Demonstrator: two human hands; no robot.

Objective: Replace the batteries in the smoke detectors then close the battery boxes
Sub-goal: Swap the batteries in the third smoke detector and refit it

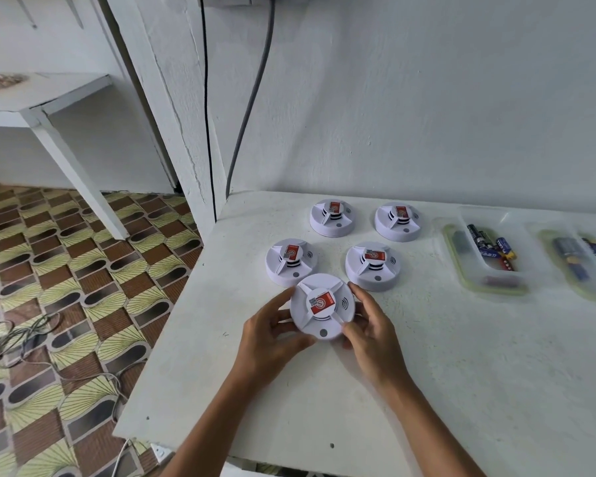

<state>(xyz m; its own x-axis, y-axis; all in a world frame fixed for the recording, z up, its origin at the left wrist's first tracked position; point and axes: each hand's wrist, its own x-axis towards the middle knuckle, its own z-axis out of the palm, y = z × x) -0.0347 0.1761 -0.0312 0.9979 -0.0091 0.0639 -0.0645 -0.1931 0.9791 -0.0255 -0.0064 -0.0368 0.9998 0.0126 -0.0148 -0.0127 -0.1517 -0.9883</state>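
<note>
Holding the nearest smoke detector (322, 306) face-up over the white table (461, 373): left hand (272, 333) and right hand (370, 333), fingers curled round its left and right rims. Beyond that detector, four more smoke detectors: near-left (291, 261), near-right (373, 265), far-left (332, 217), far-right (397, 221), all face-up with red labels. Right of that detector, two clear plastic trays holding batteries: nearer tray (461, 270), farther tray (575, 280).
</note>
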